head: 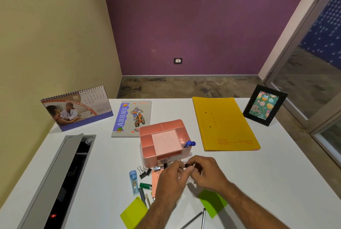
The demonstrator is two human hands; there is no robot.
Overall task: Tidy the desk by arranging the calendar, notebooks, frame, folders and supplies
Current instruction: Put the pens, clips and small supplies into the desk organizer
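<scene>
A pink desk organizer [145,132] stands mid-table with a blue pen [190,144] poking from its right side. Just in front of it my left hand [170,182] and my right hand [206,171] meet, fingers pinched together on a small black binder clip [187,165]. Under my left hand lie more binder clips [144,172], a blue tube [133,181], a green marker [145,186], a pink pad and grey pens. A desk calendar [77,108] stands at far left, a notebook [132,118] beside it, yellow folders [224,123] and a black photo frame [264,105] at right.
Two green sticky pads lie near the front edge, one [132,214] at left, one [214,204] under my right forearm. Two metal pens [201,217] lie at the front. An open cable tray [68,179] with a raised grey lid runs along the table's left side.
</scene>
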